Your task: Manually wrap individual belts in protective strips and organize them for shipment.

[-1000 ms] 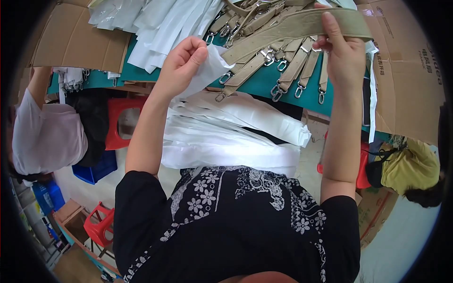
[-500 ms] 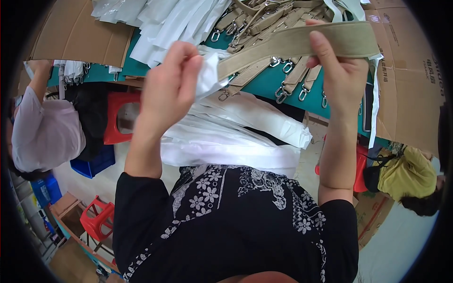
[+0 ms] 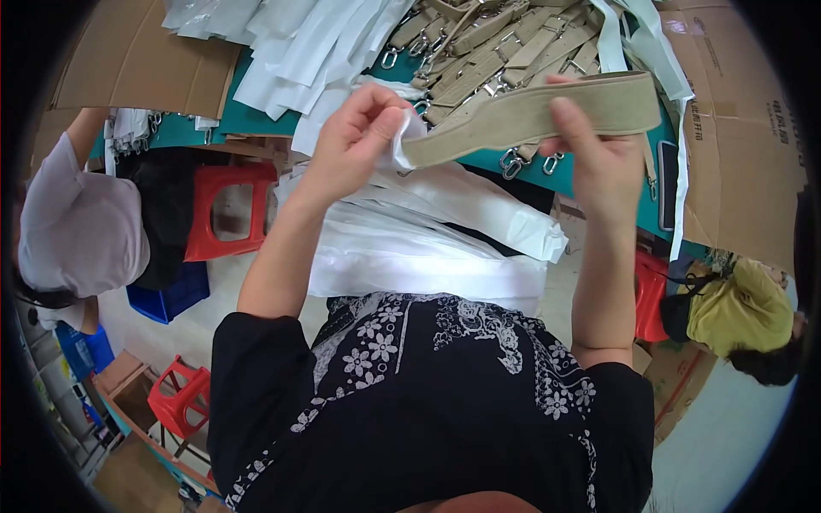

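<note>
A beige bag strap (image 3: 492, 128) stretches between my two hands, above the front edge of the table. My left hand (image 3: 352, 145) pinches a white plastic sleeve (image 3: 413, 130) that surrounds the strap's left end. At the other end, the fingers and thumb of my right hand (image 3: 603, 158) grip the strap, which folds back in a loop beyond them. Behind it lies a heap of beige straps (image 3: 479, 68) with metal clips. Several long white plastic sleeves (image 3: 436, 272) rest across my lap.
White sleeves (image 3: 295, 60) are piled at the table's far left, beside a cardboard sheet (image 3: 145, 60). A cardboard box (image 3: 727, 128) and a dark phone (image 3: 667, 184) are on the right. Co-workers sit left (image 3: 81, 214) and right (image 3: 740, 312), near red stools (image 3: 231, 209).
My left hand has moved right, along with the white sleeve. My right hand and the strap's looped end have dropped slightly and moved left.
</note>
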`<state>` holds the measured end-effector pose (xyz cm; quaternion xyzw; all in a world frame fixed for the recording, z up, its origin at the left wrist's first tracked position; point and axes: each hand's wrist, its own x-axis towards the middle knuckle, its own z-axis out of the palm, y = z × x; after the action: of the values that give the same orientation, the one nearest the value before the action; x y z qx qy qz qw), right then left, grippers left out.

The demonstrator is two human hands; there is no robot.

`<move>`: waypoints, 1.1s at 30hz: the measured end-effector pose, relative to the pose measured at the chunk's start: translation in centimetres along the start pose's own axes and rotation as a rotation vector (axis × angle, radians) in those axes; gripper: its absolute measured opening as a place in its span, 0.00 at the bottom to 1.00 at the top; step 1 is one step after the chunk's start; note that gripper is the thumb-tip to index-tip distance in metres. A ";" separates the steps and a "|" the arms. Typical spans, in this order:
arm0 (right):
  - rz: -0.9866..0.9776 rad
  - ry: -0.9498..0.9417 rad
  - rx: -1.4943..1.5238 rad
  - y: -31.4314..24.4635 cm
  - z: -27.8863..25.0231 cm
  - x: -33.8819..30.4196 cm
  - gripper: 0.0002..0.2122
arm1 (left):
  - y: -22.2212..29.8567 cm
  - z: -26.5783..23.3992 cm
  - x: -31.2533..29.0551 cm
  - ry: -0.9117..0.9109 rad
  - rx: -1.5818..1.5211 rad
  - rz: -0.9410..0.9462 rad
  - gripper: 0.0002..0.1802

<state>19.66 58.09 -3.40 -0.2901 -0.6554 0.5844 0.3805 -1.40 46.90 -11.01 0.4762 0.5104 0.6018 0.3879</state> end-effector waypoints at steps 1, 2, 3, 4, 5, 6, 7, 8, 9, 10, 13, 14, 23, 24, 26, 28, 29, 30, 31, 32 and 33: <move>0.009 0.013 0.002 0.1 0.4 -0.2 0.09 | 0.0 0.7 0.2 -0.009 -0.005 0.002 0.06; 0.009 0.018 -0.005 -0.2 0.3 -0.3 0.09 | 0.0 1.4 0.2 -0.002 0.007 -0.013 0.06; -0.061 0.006 -0.024 -0.7 0.2 -0.3 0.09 | -0.1 1.9 0.3 0.006 0.019 -0.027 0.06; -0.132 -0.006 -0.043 -1.1 0.1 -0.3 0.09 | -0.3 2.0 0.5 0.016 0.074 -0.044 0.07; -0.130 0.001 -0.049 -1.3 -0.1 -0.4 0.09 | -0.2 2.2 0.6 0.009 0.068 -0.044 0.07; -0.191 -0.003 -0.095 -1.5 -0.2 -0.5 0.09 | 0.1 2.5 0.7 0.024 0.125 -0.035 0.07; -0.251 -0.008 -0.140 -1.6 -0.3 -0.6 0.09 | 0.3 2.7 0.7 0.041 0.183 -0.026 0.07; -0.194 -0.035 -0.122 -1.3 0.1 -0.8 0.08 | 0.3 3.2 0.7 0.041 0.179 -0.024 0.07; -0.136 -0.051 -0.104 -0.5 0.9 -1.2 0.08 | 0.5 3.9 0.9 0.051 0.173 0.027 0.07; -0.154 -0.043 -0.082 1.6 1.7 -1.5 0.07 | 0.6 4.3 1.0 0.062 0.168 0.077 0.07; -0.140 0.120 -0.098 3.3 1.3 -1.3 0.07 | -0.3 4.0 1.0 0.070 0.312 0.032 0.07; -0.222 0.154 -0.100 2.8 0.7 -1.1 0.07 | -0.4 3.8 0.8 0.136 0.359 -0.007 0.07; 0.135 -0.032 0.008 2.9 2.2 -1.4 0.08 | 1.3 5.3 1.8 0.120 0.390 0.121 0.07; 0.211 -0.052 0.056 3.7 2.4 -1.5 0.11 | 1.6 5.4 1.8 0.069 0.422 0.118 0.07; 0.214 -0.104 0.070 5.0 2.5 -1.4 0.13 | 0.8 5.2 1.6 0.068 0.456 0.145 0.07; 0.278 -0.065 0.319 5.8 1.6 -0.9 0.16 | -0.2 4.6 1.5 0.063 0.492 0.176 0.07; 0.336 0.025 0.554 6.0 0.4 -0.6 0.17 | -0.7 4.1 1.3 0.105 0.522 0.180 0.07; 0.318 0.115 0.711 5.6 -0.9 0.0 0.14 | -0.9 3.8 1.1 0.152 0.553 0.181 0.07; 0.250 0.150 0.640 5.1 -2.0 0.4 0.14 | -0.9 3.8 0.9 0.155 0.555 0.181 0.07; 0.181 0.191 0.569 4.5 -2.7 0.7 0.14 | -0.9 3.8 0.8 0.170 0.528 0.143 0.07; 0.101 0.200 0.482 3.4 -2.4 0.6 0.12 | -0.8 3.9 0.7 0.189 0.499 0.105 0.07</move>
<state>21.14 60.40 -6.56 -0.2798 -0.4412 0.7103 0.4717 2.18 48.66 -11.59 0.5248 0.6513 0.5185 0.1776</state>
